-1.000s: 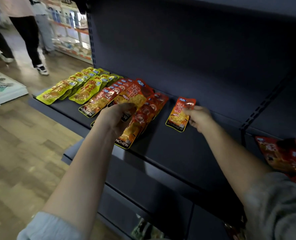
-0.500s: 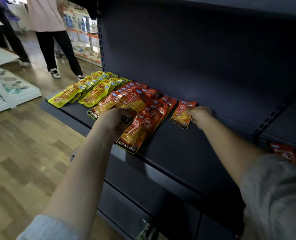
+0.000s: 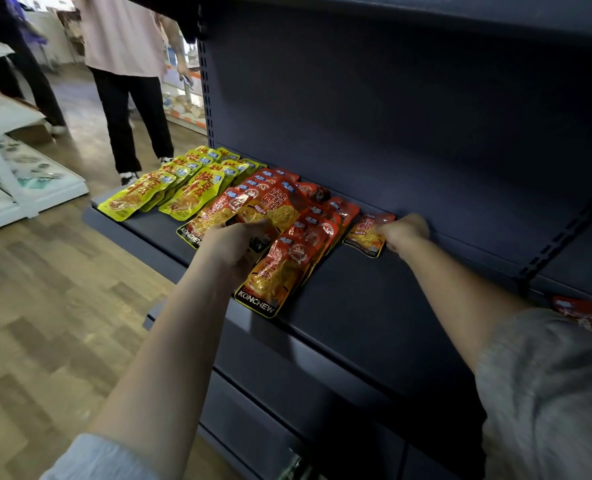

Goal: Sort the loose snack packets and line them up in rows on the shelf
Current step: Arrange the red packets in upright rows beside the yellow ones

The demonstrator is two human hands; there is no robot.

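Orange, a lone packet (image 3: 366, 233) lies near the shelf's (image 3: 374, 317) back edge, its long axis running back-to-front, pinched at its right side by the right hand (image 3: 405, 231), which is the nearer one. Just left, apart from it, stands the orange row (image 3: 287, 258). A packet there is gripped by the left hand's (image 3: 234, 247) curled fingers. Yellow rows (image 3: 170, 188) fill the back left corner.
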